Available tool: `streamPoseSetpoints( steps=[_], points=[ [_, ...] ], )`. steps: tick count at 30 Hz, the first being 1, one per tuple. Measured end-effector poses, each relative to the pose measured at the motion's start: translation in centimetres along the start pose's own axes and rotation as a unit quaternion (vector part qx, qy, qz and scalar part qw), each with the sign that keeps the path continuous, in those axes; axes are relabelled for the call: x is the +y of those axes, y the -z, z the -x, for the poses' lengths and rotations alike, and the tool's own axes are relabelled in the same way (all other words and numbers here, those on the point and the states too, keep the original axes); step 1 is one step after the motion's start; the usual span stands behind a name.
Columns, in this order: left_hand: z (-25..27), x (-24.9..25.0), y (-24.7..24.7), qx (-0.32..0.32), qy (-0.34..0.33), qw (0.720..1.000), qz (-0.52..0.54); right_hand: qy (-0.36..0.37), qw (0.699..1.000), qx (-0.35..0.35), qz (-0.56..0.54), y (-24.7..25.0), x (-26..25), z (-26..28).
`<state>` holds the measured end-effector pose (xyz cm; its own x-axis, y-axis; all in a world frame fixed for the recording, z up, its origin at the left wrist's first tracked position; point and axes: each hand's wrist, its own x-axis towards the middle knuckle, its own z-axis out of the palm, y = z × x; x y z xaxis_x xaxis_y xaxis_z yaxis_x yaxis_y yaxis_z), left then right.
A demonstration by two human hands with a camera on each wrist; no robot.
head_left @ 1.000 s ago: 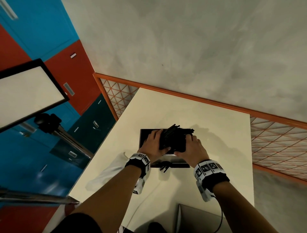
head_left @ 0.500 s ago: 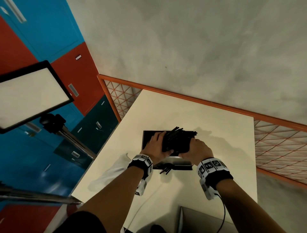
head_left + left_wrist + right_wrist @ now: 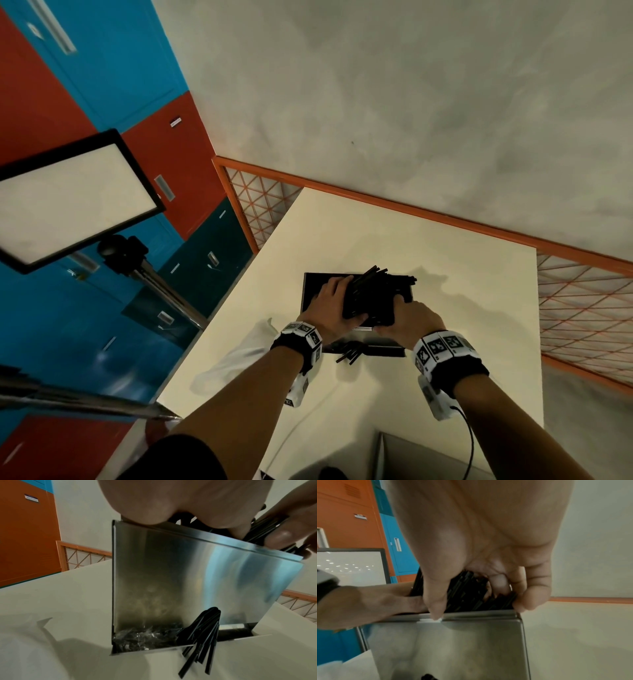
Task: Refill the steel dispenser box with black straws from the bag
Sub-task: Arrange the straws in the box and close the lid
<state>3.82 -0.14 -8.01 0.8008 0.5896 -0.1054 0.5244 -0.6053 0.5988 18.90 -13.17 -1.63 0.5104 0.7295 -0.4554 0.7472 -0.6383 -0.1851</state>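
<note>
The steel dispenser box (image 3: 313,291) stands on the white table (image 3: 462,308) with its top open. A thick bundle of black straws (image 3: 376,291) sits in that opening, its ends sticking out to the upper right. My left hand (image 3: 342,301) grips the bundle's left side. My right hand (image 3: 390,313) curls round its right end; in the right wrist view the right hand (image 3: 481,601) holds the straws (image 3: 467,591) at the box rim (image 3: 471,613). Several loose straws (image 3: 200,639) poke out of the slot at the foot of the box (image 3: 188,581).
A crumpled white bag (image 3: 236,359) lies on the table left of my left wrist. An orange-framed mesh rail (image 3: 582,308) borders the table's far and right sides. A light panel on a stand (image 3: 68,202) is at the left. A grey object (image 3: 428,459) sits at the near edge.
Both hands stay on the straw bundle over the box opening. Only the view has shifted slightly.
</note>
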Motion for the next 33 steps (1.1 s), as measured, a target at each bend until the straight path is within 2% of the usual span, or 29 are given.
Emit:
streamPoseSetpoints(
  steps=[6, 8, 12, 15, 19, 23, 33],
  points=[
    [0.3, 0.0, 0.1, -0.009, -0.01, 1.0, -0.002, -0.011, 1.0, -0.019, -0.012, 0.9, 0.0, -0.2],
    [0.3, 0.0, 0.1, -0.011, -0.02, 1.0, -0.008, -0.005, 0.998, -0.019, -0.059, 1.4, -0.4, -0.2],
    [0.2, -0.1, 0.1, 0.014, -0.016, 1.0, 0.018, 0.019, 0.98, 0.029, -0.197, 1.1, -1.3, 0.2],
    [0.1, -0.1, 0.0, 0.019, -0.016, 0.999, 0.028, 0.012, 0.967, 0.057, -0.248, 0.3, -1.7, 0.7],
    [0.0, -0.3, -0.1, 0.018, -0.017, 0.999, 0.034, -0.001, 0.935, 0.047, -0.351, -0.9, -2.1, 1.0],
    [0.1, 0.0, 0.1, 0.022, -0.007, 0.999, 0.043, -0.019, 0.917, 0.066, -0.392, -2.2, -1.9, 0.4],
    [0.2, 0.5, 0.6, 0.018, 0.015, 0.999, 0.049, -0.01, 0.905, 0.084, -0.418, -1.4, -1.6, 0.5]
  ],
)
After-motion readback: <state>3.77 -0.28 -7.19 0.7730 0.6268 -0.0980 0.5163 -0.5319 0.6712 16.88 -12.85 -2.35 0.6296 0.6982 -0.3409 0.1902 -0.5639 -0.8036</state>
